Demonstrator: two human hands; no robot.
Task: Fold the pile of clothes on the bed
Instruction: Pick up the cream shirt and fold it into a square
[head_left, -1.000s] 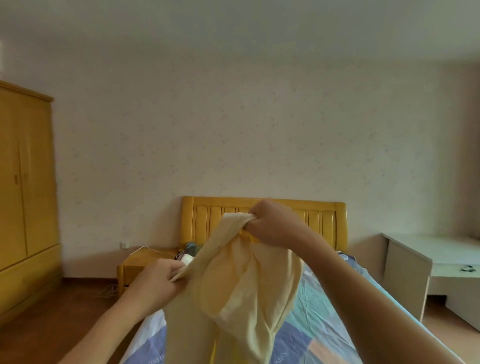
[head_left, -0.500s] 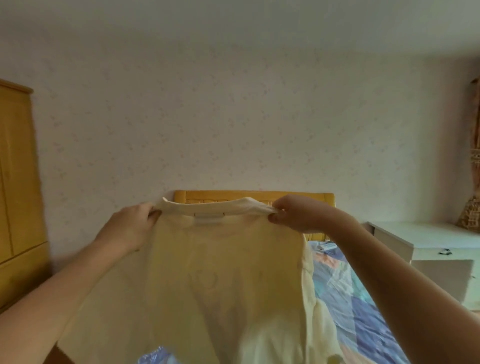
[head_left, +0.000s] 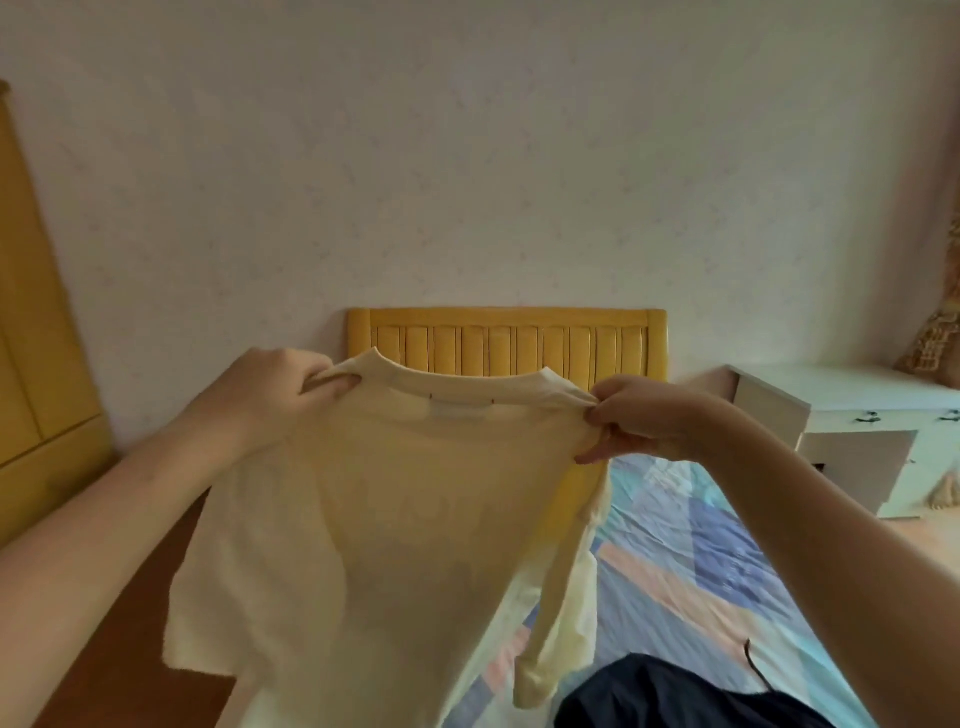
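Soft warm daylight, wide-angle edge distortion

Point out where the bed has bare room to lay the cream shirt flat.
Free: the patchwork sheet between the hanging shirt, the right forearm and the headboard. Crowded: the near edge, where a dark garment lies. Left hand and right hand grip the shirt's shoulders, which hides the bed's left side.

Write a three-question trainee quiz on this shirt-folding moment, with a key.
1. True or false: both hands grip the shirt at its shoulders.
2. What lies on the bed at the bottom of the view? A) a dark garment B) a pillow C) a towel
3. Fill in: behind the collar stands the wooden ____.

Key:
1. True: the left hand and right hand hold it up, spread.
2. A, the dark garment.
3. headboard.
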